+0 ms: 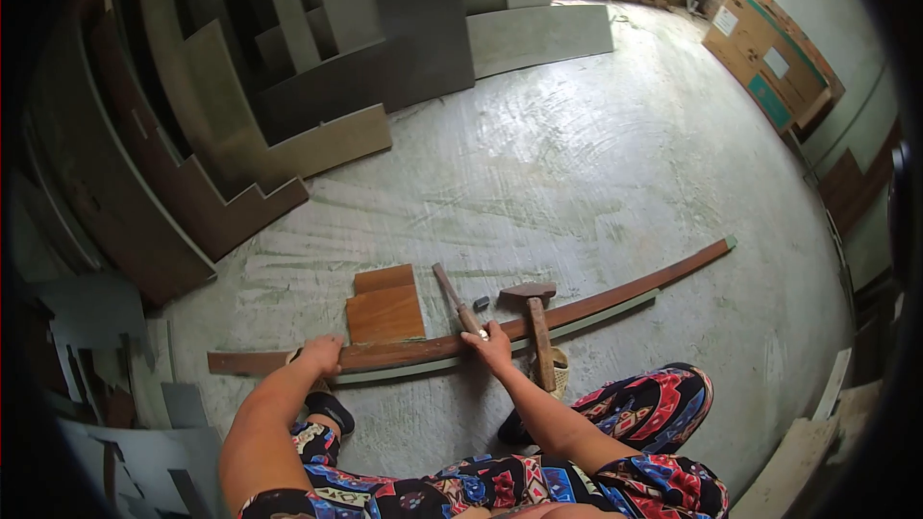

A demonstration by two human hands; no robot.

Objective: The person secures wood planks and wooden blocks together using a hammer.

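Observation:
A long reddish-brown wooden strip (615,294) lies across the floor in front of me. My left hand (323,354) grips it near its left end, fingers bent over it. In my right hand (492,346), closed over the strip's middle, is the handle of a chisel (450,290) whose blade points away from me. Just right of that hand, a hammer (541,336) rests across the strip with its head on the far side. A brown wooden board piece (386,306) sits against the strip's far edge, between my hands. Beside the chisel is a small dark block (482,304).
A grey-green strip (615,308) runs along the near side of the wooden one. Many boards and panels (413,29) lean at the left and back. A cardboard box (769,62) stands against the right wall. My feet are close behind the strips.

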